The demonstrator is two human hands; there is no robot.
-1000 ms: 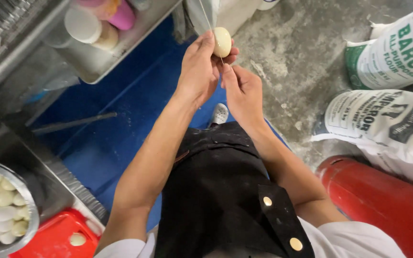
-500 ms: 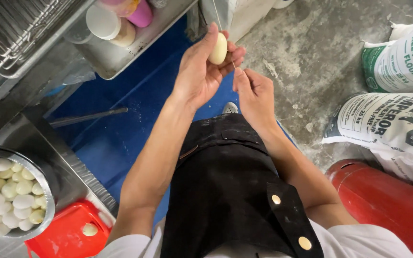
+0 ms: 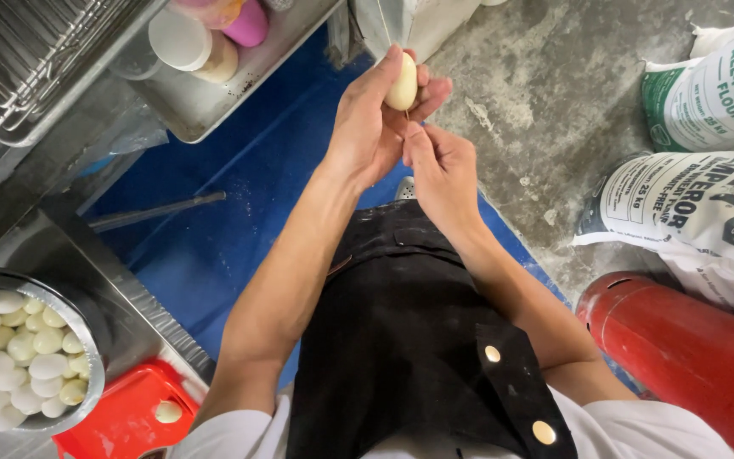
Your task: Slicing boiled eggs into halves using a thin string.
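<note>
While the person stands on a blue floor mat [image 3: 239, 212] beside grey concrete [image 3: 537, 93], a round metal bowl [image 3: 87, 323] nearby is full of small white peeled eggs [image 3: 19, 357]. One smooth pale egg [image 3: 402, 82] sits pinched in the left hand [image 3: 371, 119]. The right hand [image 3: 439, 166] is closed below, fingertips touching it. Farther off, a metal tray [image 3: 214, 93] holds plastic cups [image 3: 182, 38].
</note>
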